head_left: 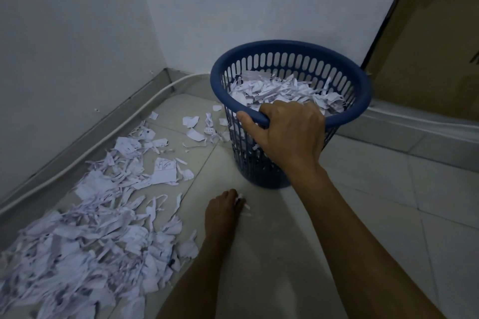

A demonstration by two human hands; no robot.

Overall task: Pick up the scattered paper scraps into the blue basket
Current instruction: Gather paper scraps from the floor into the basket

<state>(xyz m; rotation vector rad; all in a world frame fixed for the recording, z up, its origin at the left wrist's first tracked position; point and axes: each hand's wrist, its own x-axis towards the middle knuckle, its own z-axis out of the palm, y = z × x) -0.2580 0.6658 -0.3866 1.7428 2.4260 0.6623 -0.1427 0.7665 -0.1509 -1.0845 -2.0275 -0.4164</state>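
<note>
Our round blue slotted plastic basket (290,70) stands upright near the wall corner, half full of torn white paper scraps (85,235), which also strew the tiled floor (363,215) leftward. Scribbled ink is unreadable. Our right hand (287,132) grips its rim; our left hand (223,212) pinches scraps.

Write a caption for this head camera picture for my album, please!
Right hand grips the blue basket rim while left hand pinches paper scraps off the floor.
</note>
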